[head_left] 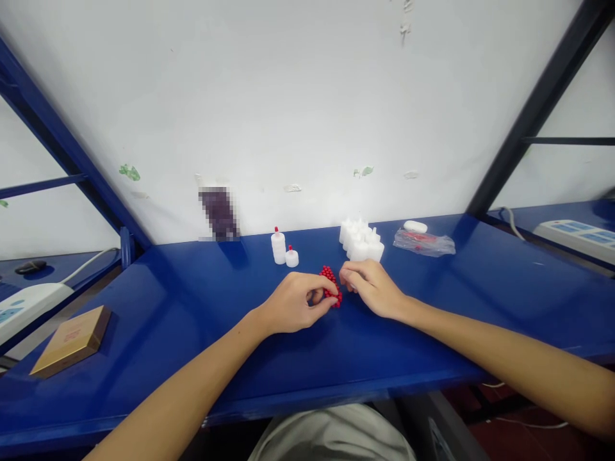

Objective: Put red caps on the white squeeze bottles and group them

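A patch of small red caps (329, 274) lies on the blue table between my hands. My left hand (307, 301) is at its near left side, thumb and index finger curved together over the red pieces; whether one is pinched is too small to tell. Close by on the right, my right hand (372, 285) is closed, fingertips pressed together, and what they hold, if anything, is hidden. Behind it stands a cluster of white bottles (362, 242). Further left are stacked white bottles with a red tip (278, 246) and a short white bottle with a red tip (291, 257).
A clear plastic bag with red pieces (425, 242) and a white oval object (415, 226) lie at the back right. A gold box (72, 339) is on the left of the table (192, 307). Power strips (579, 234) show on both sides, beyond the blue frame posts.
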A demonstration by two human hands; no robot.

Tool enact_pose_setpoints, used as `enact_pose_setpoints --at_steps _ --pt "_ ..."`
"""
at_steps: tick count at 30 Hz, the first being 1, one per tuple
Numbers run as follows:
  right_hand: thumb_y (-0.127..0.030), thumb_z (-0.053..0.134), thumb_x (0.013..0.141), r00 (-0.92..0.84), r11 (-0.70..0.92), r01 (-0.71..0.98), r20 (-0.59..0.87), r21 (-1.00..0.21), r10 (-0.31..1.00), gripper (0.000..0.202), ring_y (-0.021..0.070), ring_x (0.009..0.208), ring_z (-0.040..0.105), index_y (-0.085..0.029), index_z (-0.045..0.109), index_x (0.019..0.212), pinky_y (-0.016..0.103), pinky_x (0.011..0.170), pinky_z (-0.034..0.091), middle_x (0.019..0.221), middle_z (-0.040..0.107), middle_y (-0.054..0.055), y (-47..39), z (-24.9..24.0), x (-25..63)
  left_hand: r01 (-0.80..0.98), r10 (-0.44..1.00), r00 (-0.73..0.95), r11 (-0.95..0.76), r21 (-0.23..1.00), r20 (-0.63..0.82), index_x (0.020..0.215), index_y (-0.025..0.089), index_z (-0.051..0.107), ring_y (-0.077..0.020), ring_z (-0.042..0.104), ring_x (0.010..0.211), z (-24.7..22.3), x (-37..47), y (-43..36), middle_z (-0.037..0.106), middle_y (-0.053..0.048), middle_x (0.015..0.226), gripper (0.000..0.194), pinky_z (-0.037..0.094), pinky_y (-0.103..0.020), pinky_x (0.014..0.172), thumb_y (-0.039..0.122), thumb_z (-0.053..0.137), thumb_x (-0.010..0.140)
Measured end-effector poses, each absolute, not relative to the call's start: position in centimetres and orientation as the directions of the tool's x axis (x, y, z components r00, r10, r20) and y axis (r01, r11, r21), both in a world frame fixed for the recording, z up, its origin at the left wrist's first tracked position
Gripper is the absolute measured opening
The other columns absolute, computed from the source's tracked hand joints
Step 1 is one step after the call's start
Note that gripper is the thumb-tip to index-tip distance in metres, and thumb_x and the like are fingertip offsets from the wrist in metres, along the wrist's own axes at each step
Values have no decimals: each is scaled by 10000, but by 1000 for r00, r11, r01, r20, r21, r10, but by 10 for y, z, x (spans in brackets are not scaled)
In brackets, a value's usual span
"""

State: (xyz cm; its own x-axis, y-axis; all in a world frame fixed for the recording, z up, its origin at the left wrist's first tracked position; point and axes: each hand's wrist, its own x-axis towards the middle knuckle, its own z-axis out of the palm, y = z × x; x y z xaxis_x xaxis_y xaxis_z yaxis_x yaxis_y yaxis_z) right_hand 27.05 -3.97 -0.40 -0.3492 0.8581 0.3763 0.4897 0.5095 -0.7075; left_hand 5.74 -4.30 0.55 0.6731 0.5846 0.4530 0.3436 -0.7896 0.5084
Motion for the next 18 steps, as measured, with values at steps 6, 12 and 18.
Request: enact_pose_setpoints --at_steps 6,12,18 --pt "-277 429 888 -324 418 290 323 -861 889 300 139 513 518 -177 553 634 266 530 388 534 530 -8 -45 4 267 299 626 500 -773 559 598 915 162 685 -49 333 465 5 66 -48 421 77 538 128 324 -180 490 265 611 901" --pt "-275 376 908 -385 409 219 307 -886 870 339 138 573 487 -188 489 600 274 579 384 585 507 -1 -53 8 258 254 649 460 -750 611 606 935 162 688 -49 378 452 1 72 -49 516 59 543 144 328 -179 469 288 624 908" --pt "-301 286 960 -463 508 209 373 -836 804 421 156 615 520 -192 479 602 295 639 407 609 542 18 -56 6 259 210 632 492 -754 623 599 956 153 679 -43 396 454 2 73 -51 573 46 571 120 344 -168 474 247 617 917"
